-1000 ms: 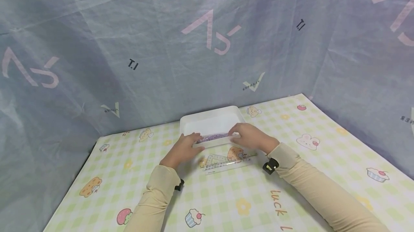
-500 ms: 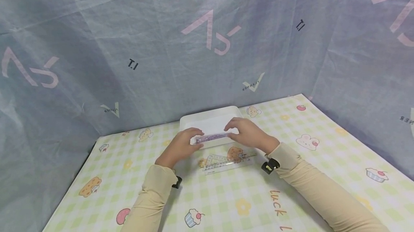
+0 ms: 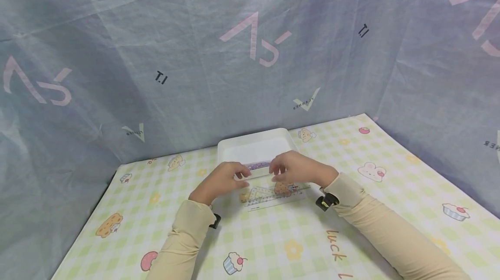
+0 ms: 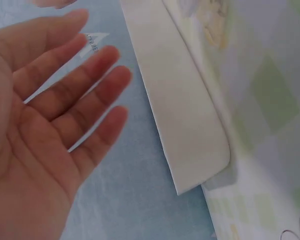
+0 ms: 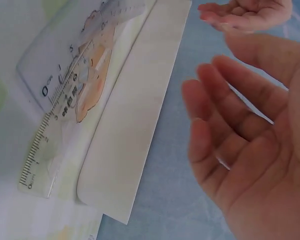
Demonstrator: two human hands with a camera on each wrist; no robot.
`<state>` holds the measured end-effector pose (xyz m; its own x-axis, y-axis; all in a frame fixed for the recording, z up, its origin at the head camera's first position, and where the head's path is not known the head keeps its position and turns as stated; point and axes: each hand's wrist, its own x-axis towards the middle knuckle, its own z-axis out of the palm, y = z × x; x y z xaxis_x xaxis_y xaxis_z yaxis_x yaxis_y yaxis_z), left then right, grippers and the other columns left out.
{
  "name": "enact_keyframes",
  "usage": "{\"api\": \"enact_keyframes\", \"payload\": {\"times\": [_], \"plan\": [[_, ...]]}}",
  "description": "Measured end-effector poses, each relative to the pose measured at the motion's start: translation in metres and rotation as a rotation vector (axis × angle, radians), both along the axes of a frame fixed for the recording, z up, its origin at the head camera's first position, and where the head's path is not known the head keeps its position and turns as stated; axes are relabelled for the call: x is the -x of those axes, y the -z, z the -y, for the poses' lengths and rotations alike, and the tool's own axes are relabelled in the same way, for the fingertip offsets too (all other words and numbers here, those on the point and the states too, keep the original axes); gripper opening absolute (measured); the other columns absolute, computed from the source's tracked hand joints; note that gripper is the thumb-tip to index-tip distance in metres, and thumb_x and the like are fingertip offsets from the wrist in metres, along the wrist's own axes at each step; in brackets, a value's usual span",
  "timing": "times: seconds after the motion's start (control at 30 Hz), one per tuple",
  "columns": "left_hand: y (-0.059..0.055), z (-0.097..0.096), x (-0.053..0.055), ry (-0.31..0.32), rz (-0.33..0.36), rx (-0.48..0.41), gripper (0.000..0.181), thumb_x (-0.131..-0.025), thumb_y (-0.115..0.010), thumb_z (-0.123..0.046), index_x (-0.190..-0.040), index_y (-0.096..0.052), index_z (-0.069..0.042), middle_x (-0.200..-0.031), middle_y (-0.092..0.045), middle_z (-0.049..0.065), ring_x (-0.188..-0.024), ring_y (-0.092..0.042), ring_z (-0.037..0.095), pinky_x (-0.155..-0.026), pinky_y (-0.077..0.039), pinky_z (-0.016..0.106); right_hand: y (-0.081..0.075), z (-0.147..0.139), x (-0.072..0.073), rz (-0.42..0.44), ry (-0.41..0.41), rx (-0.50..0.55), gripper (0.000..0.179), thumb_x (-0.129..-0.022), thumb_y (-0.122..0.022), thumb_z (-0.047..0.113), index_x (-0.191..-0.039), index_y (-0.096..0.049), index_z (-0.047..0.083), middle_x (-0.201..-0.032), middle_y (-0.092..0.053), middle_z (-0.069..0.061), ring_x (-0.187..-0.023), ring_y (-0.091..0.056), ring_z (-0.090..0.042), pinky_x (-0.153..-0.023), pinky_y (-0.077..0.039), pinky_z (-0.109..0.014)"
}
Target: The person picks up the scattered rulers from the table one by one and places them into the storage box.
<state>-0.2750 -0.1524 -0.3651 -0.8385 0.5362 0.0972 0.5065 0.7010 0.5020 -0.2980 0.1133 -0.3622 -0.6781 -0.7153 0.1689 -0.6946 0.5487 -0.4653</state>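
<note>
A white tray [image 3: 254, 146] stands at the back of the table. Along its near inner side lies a long, narrow item with a purple pattern [image 3: 258, 166], its ends covered by the hands. My left hand [image 3: 223, 179] hovers around the tray's near left rim, fingers relaxed and bent. Opposite it, my right hand [image 3: 300, 168] hovers by the near right part of the rim. In the wrist views both the left palm [image 4: 45, 145] and the right palm [image 5: 270, 170] show nothing held. Between hands and wearer lie a clear ruler [image 3: 273, 202] and a clear set square [image 3: 261, 192].
A checked tablecloth [image 3: 297, 223] with printed cartoon pictures covers the table. Right behind the tray hangs a grey-blue cloth [image 3: 187, 89], which also closes off the right side. In the right wrist view, the ruler [image 5: 45, 155] lies close before the tray's outer wall [image 5: 135, 100].
Both hands have come away from the ends of the purple-patterned item and drawn back slightly toward the wearer, over the near rim. Ruler and set square have stayed put.
</note>
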Motion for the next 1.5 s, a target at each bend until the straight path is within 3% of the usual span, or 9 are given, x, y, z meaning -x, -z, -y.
{"api": "enact_keyframes", "payload": {"times": [0.1, 0.23, 0.47, 0.67, 1.0, 1.23, 1.5], "plan": [[0.003, -0.005, -0.002, 0.024, 0.054, 0.032, 0.029, -0.087, -0.077, -0.015, -0.114, -0.072, -0.006, -0.113, -0.07, 0.006, -0.102, -0.062, 0.023, -0.087, -0.051, 0.04, 0.002, 0.001, -0.002, 0.083, -0.005, -0.061, 0.015, -0.087, -0.076, 0.019, -0.101, -0.073, 0.013, -0.085, -0.066, 0.011, -0.077, -0.059, -0.007, -0.07, -0.05, -0.029], [0.01, -0.013, -0.002, 0.058, 0.067, 0.085, 0.03, -0.083, -0.079, -0.016, -0.112, -0.073, -0.008, -0.111, -0.07, 0.001, -0.101, -0.063, 0.021, -0.086, -0.051, 0.037, 0.008, 0.0, -0.003, 0.153, -0.028, -0.146, 0.01, -0.086, -0.077, 0.018, -0.094, -0.072, 0.014, -0.082, -0.065, 0.01, -0.075, -0.058, -0.009, -0.07, -0.05, -0.032], [0.018, -0.025, -0.006, 0.137, 0.014, 0.153, 0.033, -0.076, -0.087, -0.019, -0.105, -0.076, -0.009, -0.109, -0.068, -0.001, -0.093, -0.061, 0.017, -0.083, -0.05, 0.029, 0.012, -0.002, -0.004, 0.172, -0.078, -0.244, 0.018, -0.077, -0.084, 0.012, -0.089, -0.07, 0.014, -0.084, -0.065, 0.007, -0.074, -0.056, -0.006, -0.071, -0.049, -0.027], [0.023, -0.029, -0.01, 0.166, -0.057, 0.221, 0.038, -0.072, -0.089, -0.024, -0.105, -0.077, -0.01, -0.103, -0.063, -0.002, -0.084, -0.055, 0.01, -0.079, -0.048, 0.023, 0.014, -0.001, -0.007, 0.184, -0.08, -0.262, 0.026, -0.069, -0.087, 0.008, -0.086, -0.067, 0.012, -0.079, -0.063, 0.004, -0.069, -0.051, -0.005, -0.067, -0.046, -0.025], [0.027, -0.036, -0.014, 0.161, -0.038, 0.311, 0.034, -0.074, -0.087, -0.022, -0.104, -0.075, -0.013, -0.096, -0.06, -0.006, -0.079, -0.05, 0.005, -0.077, -0.046, 0.021, 0.015, 0.001, -0.01, 0.229, -0.032, -0.303, 0.03, -0.07, -0.083, -0.002, -0.087, -0.064, 0.013, -0.079, -0.06, 0.005, -0.071, -0.05, -0.006, -0.069, -0.046, -0.025], [0.027, -0.042, -0.017, 0.112, 0.04, 0.296, 0.027, -0.077, -0.086, -0.014, -0.101, -0.074, -0.013, -0.089, -0.064, -0.008, -0.077, -0.053, 0.005, -0.075, -0.047, 0.021, 0.015, 0.001, -0.013, 0.27, -0.001, -0.301, 0.03, -0.071, -0.083, -0.003, -0.089, -0.065, 0.014, -0.083, -0.062, 0.005, -0.076, -0.054, -0.008, -0.074, -0.048, -0.027], [0.024, -0.045, -0.02, 0.088, 0.074, 0.299, 0.019, -0.079, -0.084, -0.011, -0.093, -0.071, -0.014, -0.082, -0.061, -0.007, -0.074, -0.051, 0.006, -0.071, -0.046, 0.022, 0.015, 0.001, -0.014, 0.288, 0.03, -0.298, 0.03, -0.072, -0.086, 0.001, -0.089, -0.065, 0.015, -0.082, -0.062, 0.005, -0.074, -0.054, -0.008, -0.071, -0.047, -0.027]]}}
